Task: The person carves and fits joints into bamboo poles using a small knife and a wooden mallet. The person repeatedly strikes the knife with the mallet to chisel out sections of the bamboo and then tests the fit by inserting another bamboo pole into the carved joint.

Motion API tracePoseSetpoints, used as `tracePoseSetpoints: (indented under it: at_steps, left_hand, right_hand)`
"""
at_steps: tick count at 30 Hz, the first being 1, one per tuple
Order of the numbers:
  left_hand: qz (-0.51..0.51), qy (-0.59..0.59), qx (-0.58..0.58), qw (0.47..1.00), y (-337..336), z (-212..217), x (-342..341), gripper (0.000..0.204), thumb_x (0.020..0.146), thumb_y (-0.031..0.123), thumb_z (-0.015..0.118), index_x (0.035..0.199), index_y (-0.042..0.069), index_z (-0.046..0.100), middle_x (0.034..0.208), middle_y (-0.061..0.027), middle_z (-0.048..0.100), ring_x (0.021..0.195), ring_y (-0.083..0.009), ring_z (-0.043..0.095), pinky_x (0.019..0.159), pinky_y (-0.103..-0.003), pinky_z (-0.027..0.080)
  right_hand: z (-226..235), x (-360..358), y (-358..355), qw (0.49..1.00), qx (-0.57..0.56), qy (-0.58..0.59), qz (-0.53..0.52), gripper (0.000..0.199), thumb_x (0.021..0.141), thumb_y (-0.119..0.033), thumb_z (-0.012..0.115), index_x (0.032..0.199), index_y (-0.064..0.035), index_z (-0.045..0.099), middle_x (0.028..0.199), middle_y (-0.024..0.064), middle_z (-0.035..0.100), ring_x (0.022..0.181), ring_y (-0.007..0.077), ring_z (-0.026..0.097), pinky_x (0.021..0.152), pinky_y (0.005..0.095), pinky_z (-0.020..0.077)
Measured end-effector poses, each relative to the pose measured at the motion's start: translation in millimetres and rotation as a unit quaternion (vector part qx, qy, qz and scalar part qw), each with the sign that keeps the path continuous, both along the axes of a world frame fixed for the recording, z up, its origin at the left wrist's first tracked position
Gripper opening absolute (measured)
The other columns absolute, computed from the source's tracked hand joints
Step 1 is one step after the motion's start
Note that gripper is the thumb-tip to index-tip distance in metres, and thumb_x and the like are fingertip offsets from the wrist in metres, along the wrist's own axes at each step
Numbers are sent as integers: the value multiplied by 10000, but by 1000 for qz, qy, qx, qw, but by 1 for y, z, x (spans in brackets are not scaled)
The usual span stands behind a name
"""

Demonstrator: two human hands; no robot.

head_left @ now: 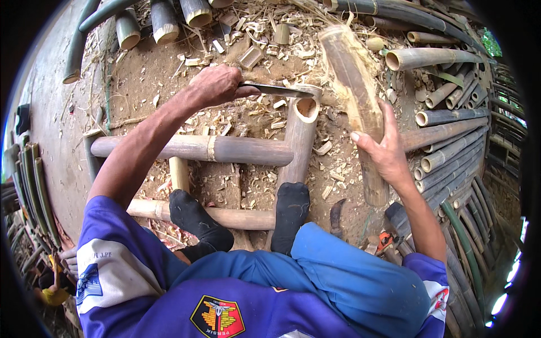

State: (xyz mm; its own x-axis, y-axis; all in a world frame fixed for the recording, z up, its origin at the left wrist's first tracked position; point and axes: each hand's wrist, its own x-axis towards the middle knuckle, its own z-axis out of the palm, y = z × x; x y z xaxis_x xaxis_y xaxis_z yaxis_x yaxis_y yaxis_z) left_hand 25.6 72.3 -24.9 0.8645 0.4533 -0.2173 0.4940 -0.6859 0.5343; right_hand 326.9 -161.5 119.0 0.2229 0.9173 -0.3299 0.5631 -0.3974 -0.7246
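Observation:
My left hand (217, 84) is closed round the handle of a long-bladed knife (276, 90). Its blade points right and meets the cut top of an upright bamboo post (298, 135), just beside the open hollow end. To the right, my right hand (386, 152) grips a thick, club-like piece of wood (352, 79). The thumb lies across its front, one finger shows along its right side, and the other fingers are hidden. The wood's side is frayed and splintered. A horizontal bamboo rail (191, 149) meets the post.
A lower bamboo rail (242, 218) runs by my dark-socked feet. A curved dark blade (337, 217) and an orange object (384, 241) lie at the right. Bamboo poles (445, 116) are stacked on the right; cut ends (164, 28) stand at the back. Shavings cover the dirt floor.

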Motion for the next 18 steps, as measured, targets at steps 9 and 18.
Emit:
tracePoseSetpoints:
  at_steps: [9, 18]
  left_hand:
    - [-7, 76, -22, 997, 3, 9, 6, 682, 924, 671, 585, 704, 33, 678, 544, -104, 564, 493, -262, 590, 463, -416, 479]
    - [-8, 86, -98, 991, 8, -9, 6, 687, 898, 697, 603, 618, 69, 601, 528, -79, 550, 479, -198, 564, 443, -388, 482]
  right_hand:
    - [1, -15, 36, 990, -84, -71, 83, 860, 883, -346, 745, 1577, -54, 330, 1471, 300, 508, 1238, 389, 621, 1086, 479, 492]
    - [-2, -18, 57, 980, -186, 46, 46, 841, 857, -298, 746, 1558, -42, 357, 1411, 276, 565, 1196, 363, 633, 1050, 576, 498]
